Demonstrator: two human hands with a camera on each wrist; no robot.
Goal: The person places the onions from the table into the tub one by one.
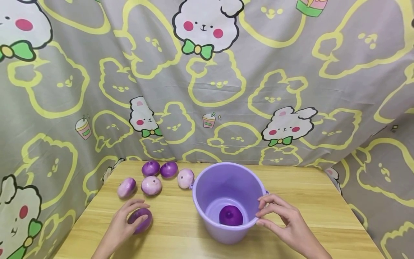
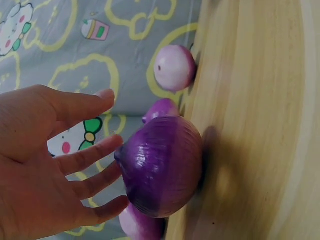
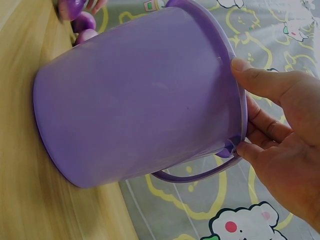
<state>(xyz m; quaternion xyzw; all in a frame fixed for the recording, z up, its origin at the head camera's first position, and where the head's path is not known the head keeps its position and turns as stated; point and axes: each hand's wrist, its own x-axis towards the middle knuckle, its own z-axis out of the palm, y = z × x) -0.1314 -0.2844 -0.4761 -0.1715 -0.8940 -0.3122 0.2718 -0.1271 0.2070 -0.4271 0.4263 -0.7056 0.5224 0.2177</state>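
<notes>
A purple onion sits on the table just beyond the fingertips of my left hand, whose fingers are spread and lightly bent. Whether any fingertip touches its skin I cannot tell. My right hand pinches the rim of a lilac bucket, thumb outside and fingers at the far side, close to the handle joint. The bucket stands upright on the table, and one dark purple onion lies on its bottom. The bucket's handle hangs down behind it in the right wrist view.
Left of the bucket, towards the back, lie several more onions, among them a pale one next to the bucket and a dark one near the back edge. A grey patterned curtain hangs behind the wooden table.
</notes>
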